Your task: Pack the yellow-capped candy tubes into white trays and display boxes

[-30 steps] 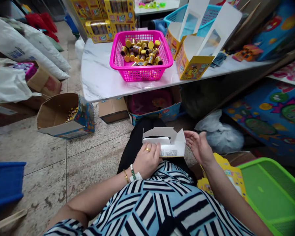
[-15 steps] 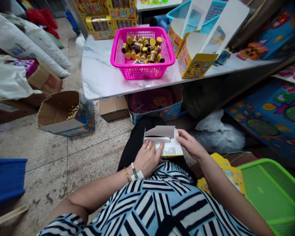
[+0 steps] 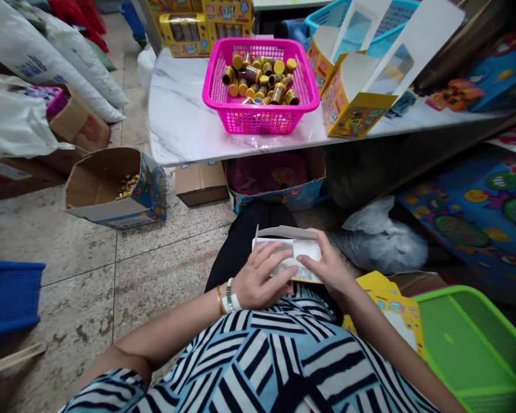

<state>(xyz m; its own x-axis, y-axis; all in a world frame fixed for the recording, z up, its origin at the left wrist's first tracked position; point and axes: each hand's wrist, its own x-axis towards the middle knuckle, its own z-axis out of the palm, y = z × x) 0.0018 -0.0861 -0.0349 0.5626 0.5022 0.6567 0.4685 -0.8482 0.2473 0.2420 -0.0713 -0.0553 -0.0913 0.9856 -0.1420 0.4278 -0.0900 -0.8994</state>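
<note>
On my lap lies a small cardboard box, white on the upper side, with a flap raised along its far edge and a yellow line at the near edge. My left hand rests across its left part, fingers stretched out flat over the cardboard. At the right end, my right hand grips the box, thumb on the white face and fingers round the far side. The fingers of the left hand cover part of the printed panel. The underside of the box is hidden.
Ahead, a marble-patterned table bears a pink basket of small yellow-capped jars and open yellow window boxes. Flattened yellow cartons and a green basket are at my right. An open carton stands on the floor at left.
My left hand's fingers have spread flatter over the box. The right thumb has moved inward onto the white face, and the far flap leans lower. The view has shifted slightly.
</note>
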